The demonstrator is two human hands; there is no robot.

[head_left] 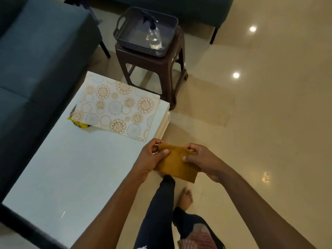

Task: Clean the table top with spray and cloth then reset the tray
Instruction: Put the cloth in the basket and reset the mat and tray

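Both hands pinch the mustard cloth: left hand at its 9 o'clock edge, right hand at 3 o'clock, beside the worktop.

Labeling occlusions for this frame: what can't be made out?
Head view only:
- Yellow item: mostly under the patterned mat; identity unclear.
- Spray bottle label: too small.
- Cloth corners: covered by left hand and right hand.
- Table near end: cut off by frame edge.
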